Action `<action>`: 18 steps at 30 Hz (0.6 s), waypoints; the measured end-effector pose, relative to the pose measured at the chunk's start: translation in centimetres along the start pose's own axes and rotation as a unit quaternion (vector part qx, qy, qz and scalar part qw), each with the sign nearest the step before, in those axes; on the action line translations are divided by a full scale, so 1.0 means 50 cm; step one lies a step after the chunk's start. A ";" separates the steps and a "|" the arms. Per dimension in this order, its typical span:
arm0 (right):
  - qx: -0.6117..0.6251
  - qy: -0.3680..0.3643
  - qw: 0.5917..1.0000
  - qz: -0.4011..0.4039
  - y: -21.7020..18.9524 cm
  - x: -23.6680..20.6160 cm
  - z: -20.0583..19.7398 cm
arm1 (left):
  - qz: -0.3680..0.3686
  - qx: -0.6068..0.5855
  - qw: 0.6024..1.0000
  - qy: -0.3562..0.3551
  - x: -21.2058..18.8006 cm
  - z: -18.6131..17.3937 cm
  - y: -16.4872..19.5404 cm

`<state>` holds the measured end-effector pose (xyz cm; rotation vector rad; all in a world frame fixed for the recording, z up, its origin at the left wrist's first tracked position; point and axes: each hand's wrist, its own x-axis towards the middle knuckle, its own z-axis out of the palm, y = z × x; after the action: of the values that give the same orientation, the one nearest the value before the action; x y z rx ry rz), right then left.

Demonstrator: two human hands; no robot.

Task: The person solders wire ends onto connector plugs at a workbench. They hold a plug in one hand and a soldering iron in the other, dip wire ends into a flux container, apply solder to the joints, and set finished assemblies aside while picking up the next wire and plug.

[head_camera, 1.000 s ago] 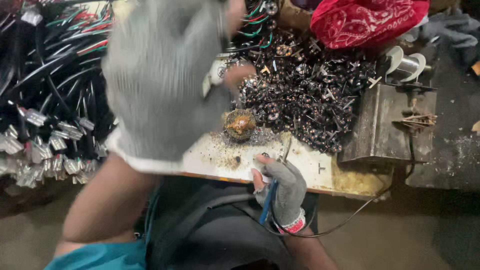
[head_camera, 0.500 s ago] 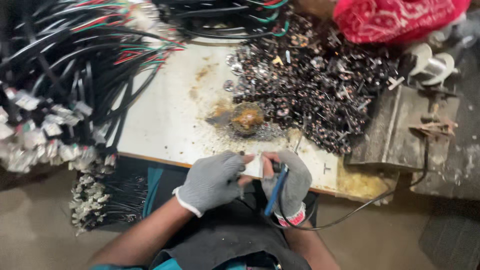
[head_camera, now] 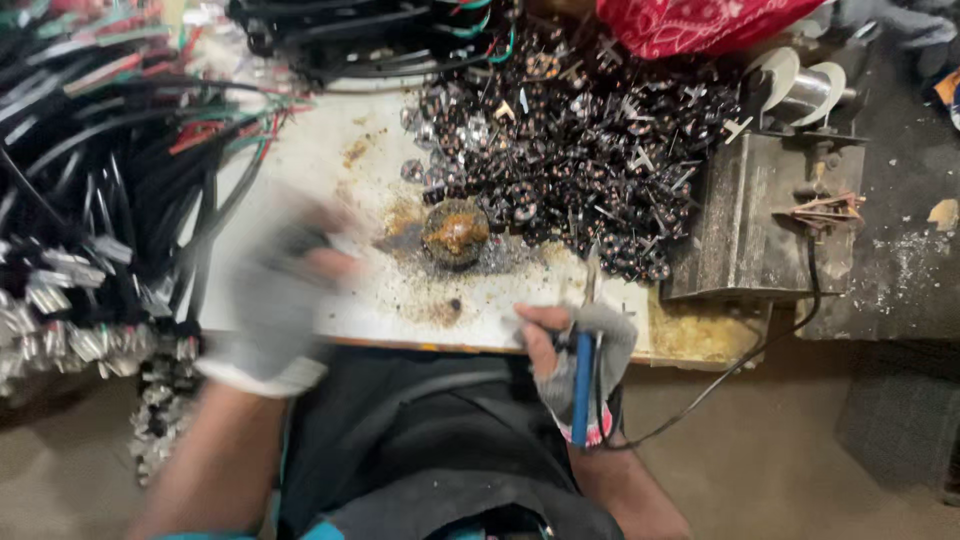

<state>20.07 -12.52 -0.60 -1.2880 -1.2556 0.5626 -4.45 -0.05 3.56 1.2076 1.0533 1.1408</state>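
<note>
head view, change: half a second ago both gloved hands met at the near edge of the board, pinching a small pale piece between them. now the left hand (head_camera: pixel 275 300) is away from that spot, out over the left part of the white board (head_camera: pixel 300 170) beside the black cables (head_camera: pixel 110 190), and it is smeared by motion. the right hand (head_camera: pixel 580 355) stays at the near edge. reading: the shared grip is broken and the left hand is travelling toward the cable side, so one piece seems finished with and another is being sought; this is a judgement only.

head view, left hand: grey knit glove with bare fingertips. blur hides whether the fingers are spread or closed, and whether anything is in them; cannot tell.

head view, right hand: same kind of glove, fingers curled tight around the blue handle of a soldering iron (head_camera: pixel 583 375). the metal tip points up and away onto the board, near the small metal parts (head_camera: pixel 570 150). a black cord (head_camera: pixel 740 365) runs from the handle rightward toward the grey metal block (head_camera: pixel 750 220).

head view, soldering iron: upright in the fist, at the near edge of the board, just right of centre, handle over the lap. tip thin, partly blurred.

head view, other items: round brown crusted lump (head_camera: pixel 455 232) on a scorched patch mid-board; red patterned cloth (head_camera: pixel 700 22) at the top edge; two pale spools (head_camera: pixel 800 85) above the block.
</note>
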 end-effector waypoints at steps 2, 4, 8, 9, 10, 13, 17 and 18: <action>0.058 0.027 0.996 0.059 -0.011 0.013 0.007 | 0.064 0.045 0.995 0.054 -0.020 -0.031 0.007; -0.010 0.048 0.999 0.016 -0.008 0.050 0.005 | 0.107 0.048 0.993 0.015 -0.046 -0.042 0.000; -0.313 0.028 0.947 -0.064 0.001 0.119 -0.045 | 0.114 0.316 0.862 -0.379 -0.076 0.017 -0.050; -0.361 0.028 0.930 -0.063 0.007 0.134 -0.053 | 0.162 0.379 0.822 -0.394 -0.073 0.036 -0.063; -0.321 0.044 0.945 -0.052 0.013 0.145 -0.056 | 0.164 0.375 0.835 -0.368 -0.072 0.047 -0.069; -0.272 0.051 0.960 -0.045 0.015 0.166 -0.048 | 0.161 0.367 0.859 -0.318 -0.073 0.060 -0.071; -0.357 0.057 0.920 -0.153 -0.007 0.187 -0.019 | 0.139 0.389 0.857 -0.308 -0.072 0.051 -0.062; -0.370 0.073 0.908 -0.181 -0.017 0.181 -0.011 | 0.120 0.391 0.861 -0.303 -0.072 0.053 -0.061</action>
<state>23.04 -4.99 3.59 -1.6085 -1.5994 -0.3182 -2.09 -4.04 0.72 2.2123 0.8877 0.3955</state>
